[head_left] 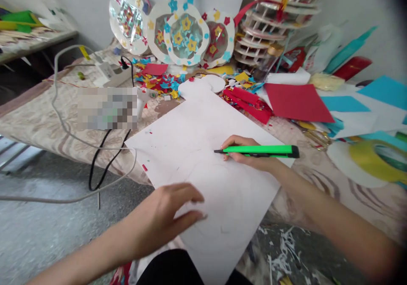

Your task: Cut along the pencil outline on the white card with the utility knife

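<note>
My right hand (244, 151) is closed around a green utility knife (260, 150), its dark tip pointing left over a large white sheet of paper (197, 124). Faint pencil lines and a small corner mark show on the sheet. Nearer to me, my left hand (179, 202) hovers at the sheet's lower left part with thumb and fingers apart, holding nothing. Whether its fingertips touch the paper I cannot tell. The sheet lies cornerwise on the table, and its near corner hangs over the edge toward my lap.
Coloured paper scraps (165, 81) and white cut-outs (202, 86) lie beyond the sheet. Decorated white rings (186, 33) and a tiered paper model (273, 26) stand behind. At right are red paper (299, 103) and yellow tape (378, 160). A grey cable (60, 120) hangs at left.
</note>
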{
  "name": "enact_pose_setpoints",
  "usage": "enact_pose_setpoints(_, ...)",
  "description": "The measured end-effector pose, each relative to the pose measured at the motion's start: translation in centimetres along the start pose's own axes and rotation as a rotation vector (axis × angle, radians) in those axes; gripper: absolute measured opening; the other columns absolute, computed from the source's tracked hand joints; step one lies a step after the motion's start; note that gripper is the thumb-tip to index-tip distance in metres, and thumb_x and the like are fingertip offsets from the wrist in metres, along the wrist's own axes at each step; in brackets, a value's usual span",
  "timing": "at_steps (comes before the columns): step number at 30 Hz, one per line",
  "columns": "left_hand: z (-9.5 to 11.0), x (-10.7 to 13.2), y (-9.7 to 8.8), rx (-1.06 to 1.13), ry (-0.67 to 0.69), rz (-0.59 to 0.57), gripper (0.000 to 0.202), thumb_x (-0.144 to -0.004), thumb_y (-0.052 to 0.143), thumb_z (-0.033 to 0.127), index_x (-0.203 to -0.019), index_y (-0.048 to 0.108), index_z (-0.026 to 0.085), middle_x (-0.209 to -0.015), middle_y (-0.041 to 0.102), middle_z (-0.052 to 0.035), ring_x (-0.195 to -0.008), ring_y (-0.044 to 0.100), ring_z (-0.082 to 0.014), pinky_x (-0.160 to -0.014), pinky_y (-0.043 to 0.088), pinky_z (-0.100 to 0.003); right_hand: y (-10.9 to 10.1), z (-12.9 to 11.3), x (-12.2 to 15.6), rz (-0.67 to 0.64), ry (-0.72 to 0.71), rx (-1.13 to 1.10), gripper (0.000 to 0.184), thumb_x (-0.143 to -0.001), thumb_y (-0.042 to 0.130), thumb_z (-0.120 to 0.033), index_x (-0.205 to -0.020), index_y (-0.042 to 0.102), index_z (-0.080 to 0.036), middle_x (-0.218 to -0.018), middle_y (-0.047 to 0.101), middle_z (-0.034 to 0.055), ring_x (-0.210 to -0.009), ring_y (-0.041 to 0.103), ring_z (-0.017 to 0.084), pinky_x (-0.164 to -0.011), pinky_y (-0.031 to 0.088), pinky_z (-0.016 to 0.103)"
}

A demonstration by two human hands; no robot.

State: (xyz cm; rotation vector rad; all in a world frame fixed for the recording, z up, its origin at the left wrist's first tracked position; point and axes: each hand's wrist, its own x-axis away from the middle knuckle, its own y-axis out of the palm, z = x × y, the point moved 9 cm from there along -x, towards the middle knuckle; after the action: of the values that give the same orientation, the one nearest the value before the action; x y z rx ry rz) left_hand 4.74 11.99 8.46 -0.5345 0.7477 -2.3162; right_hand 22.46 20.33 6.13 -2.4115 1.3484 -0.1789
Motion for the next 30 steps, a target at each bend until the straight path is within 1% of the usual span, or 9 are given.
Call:
enact_pose_setpoints(1,0.3,-1.2,-0.6,-0.115,0.081,0.100,0.029,-0.095,0.047,0.035,-0.113,0.062,0.018,-0.115,0.068,-0.0086,-0.103,0.064,-0.0192,-0.089,0.050,-0.032,0.0,-0.1,0.0,-0.011,-0.010,0.018,0.023,-0.090,0.057,-0.038,-0.103,0.060,-0.019,-0.086,0.067,0.0026,-0.081,0.065,0.017,-0.069,0.050,0.026)
enact_pose_setpoints(3,0.2,-3.2,-0.4,-0.354,0.197,0.226,0.041,-0.096,0.045,0.038,-0.127,0.054,0.014,-0.135,0.057,-0.0160,-0.127,0.052,-0.0268,-0.105,0.042,-0.046,0.0,-0.4,-0.2,-0.047,-0.045,0.053,0.025,-0.090,0.057,-0.038,-0.104,0.061,-0.018,-0.089,0.067,0.0037,-0.083,0.064,0.017,-0.070,0.049,0.026)
enact_pose_setpoints(4,-0.1,-4.0,0.1,-0.448,0.228,0.252,0.048,-0.095,0.044,0.042,-0.133,0.048,0.012,-0.142,0.049,-0.0187,-0.134,0.043,-0.0298,-0.109,0.036,-0.052,0.0,-0.6,-0.3,-0.070,-0.068,0.066,0.026,-0.090,0.058,-0.038,-0.104,0.061,-0.017,-0.090,0.066,0.0043,-0.084,0.063,0.017,-0.072,0.048,0.026)
enact_pose_setpoints(6,-1.0,-4.9,1.3,-0.563,0.250,0.267,0.064,-0.094,0.041,0.051,-0.140,0.039,0.007,-0.149,0.038,-0.0228,-0.141,0.032,-0.0338,-0.113,0.028,-0.058,0.0,-0.9,-0.5,-0.117,-0.106,0.089,0.027,-0.090,0.058,-0.038,-0.105,0.061,-0.016,-0.092,0.065,0.0054,-0.085,0.062,0.017,-0.073,0.047,0.026)
enact_pose_setpoints(9,-2.0,-5.1,2.3,-0.618,0.228,0.272,0.075,-0.092,0.039,0.059,-0.143,0.034,0.005,-0.151,0.034,-0.0239,-0.143,0.026,-0.0353,-0.114,0.026,-0.059,0.0,-1.1,-0.9,-0.178,-0.149,0.129,0.027,-0.091,0.057,-0.039,-0.102,0.061,-0.015,-0.090,0.064,0.0054,-0.082,0.059,0.016,-0.071,0.044,0.024)
enact_pose_setpoints(12,-2.2,-4.8,2.5,-0.635,0.202,0.283,0.072,-0.092,0.042,0.055,-0.144,0.033,0.006,-0.151,0.034,-0.0221,-0.143,0.026,-0.0344,-0.115,0.026,-0.058,0.0,-1.3,-1.3,-0.247,-0.184,0.145,0.025,-0.092,0.056,-0.037,-0.101,0.060,-0.015,-0.090,0.062,0.0049,-0.081,0.057,0.015,-0.070,0.042,0.024)
enact_pose_setpoints(18,-2.0,-4.9,2.5,-0.672,0.202,0.280,0.070,-0.093,0.043,0.052,-0.142,0.036,0.003,-0.152,0.033,-0.0224,-0.142,0.028,-0.0344,-0.114,0.029,-0.056,0.2,-2.3,-1.7,-0.348,-0.218,0.169,0.028,-0.093,0.053,-0.040,-0.103,0.059,-0.014,-0.090,0.060,0.0043,-0.080,0.055,0.014,-0.070,0.040,0.024)
enact_pose_setpoints(24,-2.0,-4.8,2.5,-0.688,0.207,0.297,0.070,-0.093,0.043,0.051,-0.142,0.035,0.003,-0.152,0.033,-0.0213,-0.142,0.030,-0.0337,-0.114,0.029,-0.057,0.1,-2.3,-1.6,-0.351,-0.206,0.161,0.034,-0.094,0.052,-0.045,-0.105,0.059,-0.014,-0.091,0.060,0.0049,-0.080,0.055,0.015,-0.069,0.040,0.024)
enact_pose_setpoints(30,-2.0,-4.8,2.5,-0.697,0.204,0.299,0.069,-0.093,0.043,0.051,-0.143,0.035,0.003,-0.153,0.031,-0.0197,-0.142,0.030,-0.0325,-0.114,0.029,-0.056,-0.1,-1.5,-1.4,-0.321,-0.175,0.143,0.027,-0.094,0.055,-0.040,-0.103,0.059,-0.015,-0.089,0.061,0.0040,-0.078,0.056,0.014,-0.067,0.041,0.023)
